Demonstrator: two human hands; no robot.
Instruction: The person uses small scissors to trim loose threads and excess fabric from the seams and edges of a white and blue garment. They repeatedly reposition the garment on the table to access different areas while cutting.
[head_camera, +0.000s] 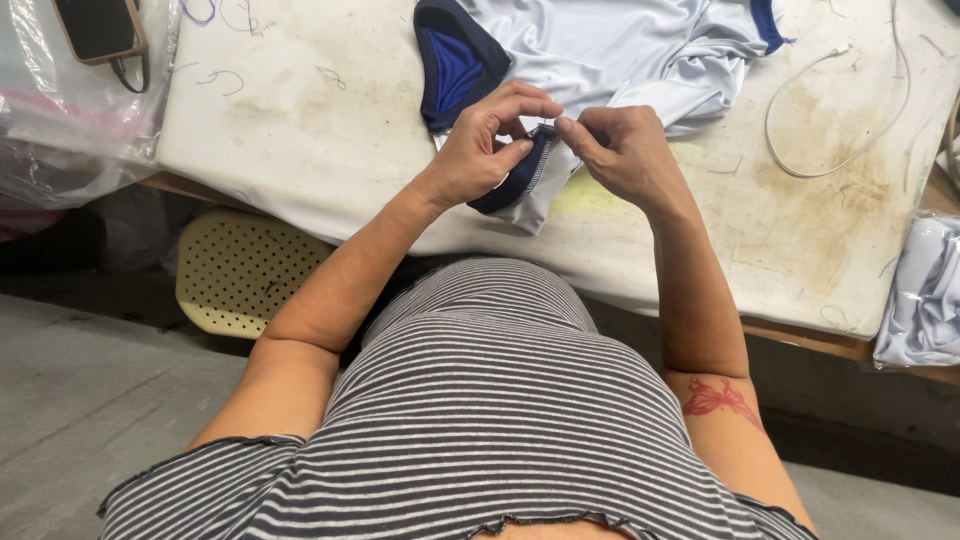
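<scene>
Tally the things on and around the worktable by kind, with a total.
Pale blue garment with navy trim, pinched at its navy edge by the left hand and right hand: 1
Phones: 1
White cords: 1
Bagged pale garments: 1
Clear plastic bags: 1
Perforated cream seats: 1
Total: 6

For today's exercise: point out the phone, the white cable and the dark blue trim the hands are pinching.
phone (98, 27), head view, on its dark screen.
white cable (800, 168), head view, on its lower loop.
dark blue trim (520, 178), head view, on the stitched edge.
</scene>
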